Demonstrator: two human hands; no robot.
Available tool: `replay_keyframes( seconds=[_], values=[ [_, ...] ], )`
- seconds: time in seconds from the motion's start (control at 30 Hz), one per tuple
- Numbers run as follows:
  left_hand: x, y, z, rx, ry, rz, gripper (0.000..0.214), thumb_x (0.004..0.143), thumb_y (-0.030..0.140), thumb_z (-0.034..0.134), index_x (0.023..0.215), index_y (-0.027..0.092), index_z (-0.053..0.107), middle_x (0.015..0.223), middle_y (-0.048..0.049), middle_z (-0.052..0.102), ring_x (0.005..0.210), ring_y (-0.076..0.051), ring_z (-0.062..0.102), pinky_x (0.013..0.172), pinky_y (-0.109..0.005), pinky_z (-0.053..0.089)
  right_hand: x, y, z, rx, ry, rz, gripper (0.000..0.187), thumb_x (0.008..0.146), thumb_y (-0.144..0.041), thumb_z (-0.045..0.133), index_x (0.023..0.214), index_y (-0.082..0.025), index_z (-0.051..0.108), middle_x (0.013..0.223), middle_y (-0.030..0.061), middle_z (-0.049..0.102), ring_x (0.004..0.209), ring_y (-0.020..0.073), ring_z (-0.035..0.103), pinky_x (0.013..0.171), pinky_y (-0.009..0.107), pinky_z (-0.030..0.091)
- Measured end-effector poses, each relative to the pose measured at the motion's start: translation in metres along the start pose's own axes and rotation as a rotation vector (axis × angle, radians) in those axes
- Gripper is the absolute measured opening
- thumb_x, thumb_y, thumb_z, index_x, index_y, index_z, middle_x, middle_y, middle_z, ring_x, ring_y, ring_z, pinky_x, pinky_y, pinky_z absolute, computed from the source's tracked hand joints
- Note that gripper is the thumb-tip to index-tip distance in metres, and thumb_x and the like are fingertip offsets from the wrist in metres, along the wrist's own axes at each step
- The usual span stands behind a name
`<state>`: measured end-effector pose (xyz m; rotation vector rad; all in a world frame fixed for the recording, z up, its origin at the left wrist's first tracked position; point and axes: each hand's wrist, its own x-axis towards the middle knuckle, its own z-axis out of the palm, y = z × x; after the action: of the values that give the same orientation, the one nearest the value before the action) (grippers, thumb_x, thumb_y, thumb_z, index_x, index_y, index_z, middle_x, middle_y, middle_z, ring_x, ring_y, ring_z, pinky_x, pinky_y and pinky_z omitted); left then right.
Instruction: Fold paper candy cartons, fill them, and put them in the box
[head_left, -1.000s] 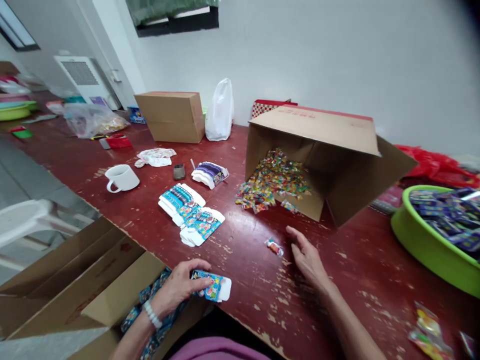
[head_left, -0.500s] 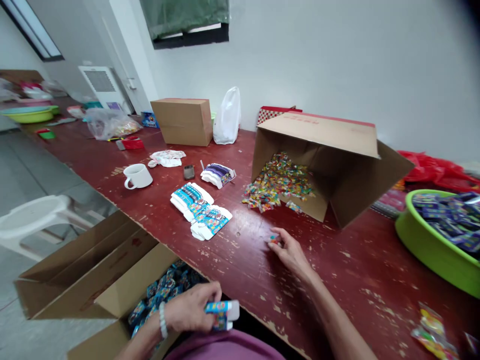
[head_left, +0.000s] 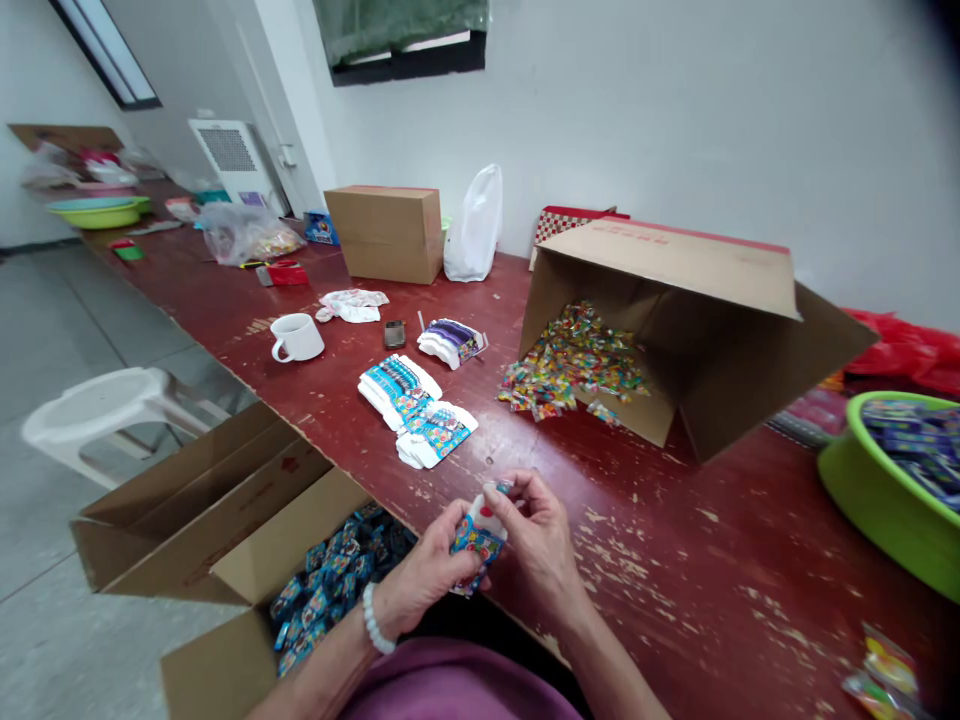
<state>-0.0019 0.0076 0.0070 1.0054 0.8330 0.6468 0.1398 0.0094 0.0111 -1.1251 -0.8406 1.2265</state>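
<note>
My left hand (head_left: pixel 439 560) is wrapped round a small blue printed candy box (head_left: pixel 480 538), held upright over the table's near edge. At the box's top, my right hand (head_left: pixel 536 525) pinches a small wrapped candy (head_left: pixel 501 488), partly hidden by the fingers. Beyond the hands lie stacks of flat blue cartons (head_left: pixel 439 432). A cardboard box on its side (head_left: pixel 705 370) spills many colourful wrapped candies (head_left: pixel 570 360) onto the red table (head_left: pixel 637 540).
Below the table edge at left, an open carton (head_left: pixel 232 655) holds many filled blue boxes (head_left: pixel 330 580). A white mug (head_left: pixel 298 338), purple cartons (head_left: pixel 451 342) and a small dark device (head_left: pixel 394 334) stand farther back. A green basin (head_left: pixel 877 500) is at right, a white stool (head_left: pixel 112 410) at left.
My right hand has come back from the table with the candy to the box. My left hand has raised the box and turned it upright. The view has shifted slightly.
</note>
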Motion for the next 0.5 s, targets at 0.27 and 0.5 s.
replay_keyframes(
  seconds=[0.27,0.5],
  values=[
    [-0.001,-0.001,0.008,-0.092,0.062,0.031,0.035,0.072,0.015,0.055,0.107,0.02,0.051,0.082,0.0005,0.059,0.06,-0.01,0.052,0.054,-0.022,0.044,-0.002,0.009,-0.01,-0.302,0.047,-0.219,0.021,0.076,-0.04,0.073,0.072,-0.021,0.067,0.106,0.0071,0.065,0.093,0.0233,0.063,0.083,0.037,0.049],
    [0.001,0.005,0.01,-0.356,0.19,0.026,0.031,0.088,0.041,0.054,0.106,0.016,0.061,0.085,-0.0038,0.065,0.069,-0.015,0.061,0.061,-0.025,0.051,-0.014,0.009,-0.02,-0.482,-0.022,-0.352,0.02,0.088,-0.033,0.061,0.105,-0.026,0.067,0.126,0.0082,0.055,0.103,0.0219,0.058,0.087,0.036,0.047]
  ],
)
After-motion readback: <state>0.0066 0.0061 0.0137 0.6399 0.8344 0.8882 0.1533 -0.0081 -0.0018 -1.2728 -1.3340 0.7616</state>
